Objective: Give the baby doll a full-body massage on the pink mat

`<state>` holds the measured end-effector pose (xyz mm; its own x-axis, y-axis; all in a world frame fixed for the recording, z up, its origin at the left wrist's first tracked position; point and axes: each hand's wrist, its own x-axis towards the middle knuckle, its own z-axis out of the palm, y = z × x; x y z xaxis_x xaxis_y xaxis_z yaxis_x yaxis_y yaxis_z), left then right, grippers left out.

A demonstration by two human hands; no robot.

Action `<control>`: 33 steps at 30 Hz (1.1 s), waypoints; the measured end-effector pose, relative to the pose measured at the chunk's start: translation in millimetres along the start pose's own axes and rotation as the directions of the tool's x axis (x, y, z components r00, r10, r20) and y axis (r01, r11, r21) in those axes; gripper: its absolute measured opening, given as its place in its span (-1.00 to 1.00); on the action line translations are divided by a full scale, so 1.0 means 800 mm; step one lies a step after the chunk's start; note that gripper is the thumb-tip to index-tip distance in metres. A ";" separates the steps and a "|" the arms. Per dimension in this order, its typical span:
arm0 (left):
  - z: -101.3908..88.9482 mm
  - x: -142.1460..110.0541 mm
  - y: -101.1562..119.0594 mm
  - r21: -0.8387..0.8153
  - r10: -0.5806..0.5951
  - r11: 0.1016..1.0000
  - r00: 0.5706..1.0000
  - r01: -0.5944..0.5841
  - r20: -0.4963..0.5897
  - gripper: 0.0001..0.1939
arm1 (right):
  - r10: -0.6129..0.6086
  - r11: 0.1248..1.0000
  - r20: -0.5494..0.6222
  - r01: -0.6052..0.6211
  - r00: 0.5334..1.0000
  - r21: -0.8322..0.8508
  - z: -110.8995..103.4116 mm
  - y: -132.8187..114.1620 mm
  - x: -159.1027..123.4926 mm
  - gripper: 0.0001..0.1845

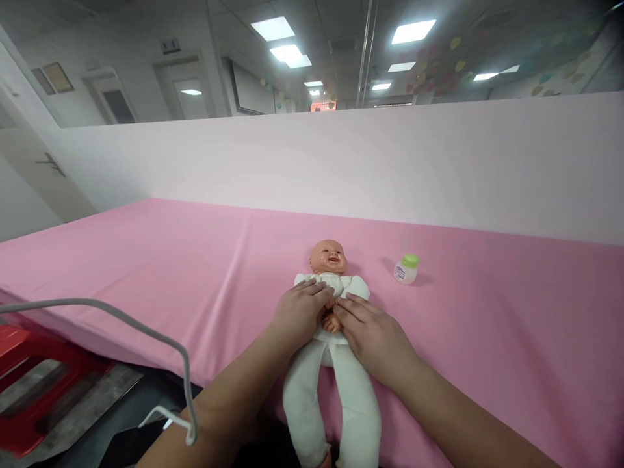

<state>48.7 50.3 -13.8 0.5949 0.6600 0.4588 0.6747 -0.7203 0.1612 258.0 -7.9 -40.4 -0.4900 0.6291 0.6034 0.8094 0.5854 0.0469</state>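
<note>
A baby doll [327, 257] in a white suit lies on its back on the pink sheet [195, 260], head away from me, legs [351, 403] hanging over the near edge. My left hand [298, 312] rests flat on the doll's chest and belly, fingers stretched out. My right hand [373, 335] lies flat on the doll's belly from the other side, fingers extended toward the left hand. A small doll hand [332, 322] shows between my two hands.
A small white bottle with a green cap [406, 268] stands on the sheet right of the doll's head. A white partition [341, 162] runs behind the table. A grey cable [121, 318] loops at the left, above a red object [29, 390] on the floor.
</note>
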 end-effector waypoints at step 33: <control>0.009 0.001 -0.131 -0.876 -0.867 -0.467 0.129 0.124 0.481 -0.88 | 0.812 -0.556 0.583 -0.293 0.006 0.777 0.016 0.141 -0.026 -0.86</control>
<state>-18.5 128.2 -36.3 -0.2983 0.8126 -0.5006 -0.6240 0.2308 0.7465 355.4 51.2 -57.9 0.4654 0.7776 -0.4228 -0.5584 -0.1127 -0.8219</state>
